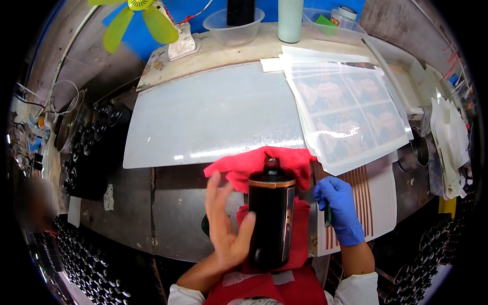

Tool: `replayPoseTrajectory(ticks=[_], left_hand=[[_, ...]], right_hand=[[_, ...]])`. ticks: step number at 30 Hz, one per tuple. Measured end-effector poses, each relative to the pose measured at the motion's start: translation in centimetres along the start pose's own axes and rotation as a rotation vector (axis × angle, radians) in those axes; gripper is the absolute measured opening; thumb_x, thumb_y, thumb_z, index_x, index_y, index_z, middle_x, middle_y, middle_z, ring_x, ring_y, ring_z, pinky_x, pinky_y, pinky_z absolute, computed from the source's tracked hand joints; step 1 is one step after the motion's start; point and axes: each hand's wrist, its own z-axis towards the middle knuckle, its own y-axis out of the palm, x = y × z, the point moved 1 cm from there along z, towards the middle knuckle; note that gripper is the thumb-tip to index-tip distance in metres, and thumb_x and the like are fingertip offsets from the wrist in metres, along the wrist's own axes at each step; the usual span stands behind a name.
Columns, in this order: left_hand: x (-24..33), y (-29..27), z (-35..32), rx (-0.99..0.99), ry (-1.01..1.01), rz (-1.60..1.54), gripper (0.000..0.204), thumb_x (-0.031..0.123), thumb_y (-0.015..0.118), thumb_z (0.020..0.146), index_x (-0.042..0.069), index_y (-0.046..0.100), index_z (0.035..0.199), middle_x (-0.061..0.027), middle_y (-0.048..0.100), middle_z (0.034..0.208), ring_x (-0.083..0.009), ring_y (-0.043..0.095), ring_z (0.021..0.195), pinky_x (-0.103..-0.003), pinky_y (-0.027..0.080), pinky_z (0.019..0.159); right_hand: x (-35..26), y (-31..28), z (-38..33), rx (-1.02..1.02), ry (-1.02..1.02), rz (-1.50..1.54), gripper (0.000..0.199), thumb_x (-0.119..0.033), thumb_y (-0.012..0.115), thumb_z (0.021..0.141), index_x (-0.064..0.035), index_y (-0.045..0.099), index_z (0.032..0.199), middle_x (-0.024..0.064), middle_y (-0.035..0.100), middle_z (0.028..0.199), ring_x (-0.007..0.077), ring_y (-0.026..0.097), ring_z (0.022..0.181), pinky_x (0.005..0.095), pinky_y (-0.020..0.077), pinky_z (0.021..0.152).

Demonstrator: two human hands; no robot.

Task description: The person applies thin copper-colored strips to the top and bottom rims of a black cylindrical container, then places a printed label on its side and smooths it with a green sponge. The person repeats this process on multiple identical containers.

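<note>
A large black bottle (271, 218) with a narrow neck and a copper-coloured band lies in front of me, its neck pointing away, on a red cloth (300, 229). My bare left hand (226, 223) is at the bottle's left side, fingers spread and slightly blurred; its thumb is near or touching the bottle. To the right of the bottle, my right hand (338, 208) wears a blue glove and is closed on a small dark green piece (328, 216), mostly hidden by the fingers. A second red cloth (264, 160) is bunched beyond the bottle's neck.
A pale grey board (213, 112) slopes behind the cloth. Printed decal sheets (345, 107) are stacked on its right. A ribbed white pad with brown strips (362, 203) lies by my right hand. Black bottles (94, 147) stand left. A green fan (140, 23) and plastic bowl (234, 30) are behind.
</note>
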Motion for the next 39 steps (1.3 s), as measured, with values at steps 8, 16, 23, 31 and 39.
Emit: replayPoseTrajectory(ticks=[8, 16, 23, 31, 39], left_hand=[[-0.7, 2.6, 5.0, -0.075, -0.229, -0.032, 0.07, 0.003, 0.064, 0.077, 0.005, 0.033, 0.139, -0.0169, 0.016, 0.15, -0.0261, 0.015, 0.14, -0.038, 0.017, 0.111], [-2.2, 2.6, 4.8, -0.007, -0.244, -0.313, 0.066, 0.005, 0.064, 0.079, 0.007, 0.035, 0.139, -0.0162, 0.018, 0.147, -0.0272, 0.021, 0.135, -0.039, 0.021, 0.109], [-0.4, 3.2, 5.1, -0.081, -0.247, -0.018, 0.063, 0.004, 0.06, 0.081, 0.006, 0.035, 0.139, -0.0128, 0.014, 0.15, -0.0219, 0.017, 0.139, -0.037, 0.018, 0.112], [-1.9, 2.6, 4.8, -0.048, -0.239, -0.268, 0.067, 0.009, 0.064, 0.08, 0.008, 0.034, 0.14, -0.0139, 0.015, 0.147, -0.0279, 0.019, 0.135, -0.038, 0.024, 0.108], [0.1, 3.1, 5.0, -0.096, -0.153, 0.149, 0.073, 0.011, 0.067, 0.076, 0.007, 0.032, 0.141, -0.017, 0.017, 0.148, -0.0274, 0.018, 0.138, -0.041, 0.021, 0.109]], right_hand=[[2.2, -2.7, -1.0, -0.029, 0.12, 0.032, 0.034, -0.035, 0.06, 0.09, -0.0064, 0.058, 0.071, 0.0016, 0.055, 0.065, 0.0061, 0.048, 0.051, 0.0191, 0.0372, 0.047], [4.0, -5.0, -0.6, 0.082, 0.235, 0.299, 0.041, -0.046, 0.057, 0.09, -0.0075, 0.059, 0.075, 0.0009, 0.055, 0.064, 0.0074, 0.048, 0.049, 0.0195, 0.0386, 0.047], [6.1, -6.2, -2.1, -0.081, 0.46, 0.463, 0.064, -0.067, 0.04, 0.086, -0.006, 0.06, 0.088, 0.0029, 0.057, 0.071, 0.0115, 0.05, 0.052, 0.0262, 0.0429, 0.051], [4.3, -5.5, -3.3, -0.142, 0.304, 0.466, 0.036, -0.029, 0.057, 0.089, -0.0016, 0.055, 0.113, 0.0072, 0.061, 0.095, 0.017, 0.06, 0.082, 0.029, 0.0491, 0.076], [0.6, -2.3, -3.7, 0.009, 0.007, 0.56, 0.048, 0.002, 0.057, 0.077, 0.0003, 0.048, 0.124, 0.0094, 0.056, 0.112, 0.019, 0.057, 0.101, 0.0291, 0.0451, 0.091]])
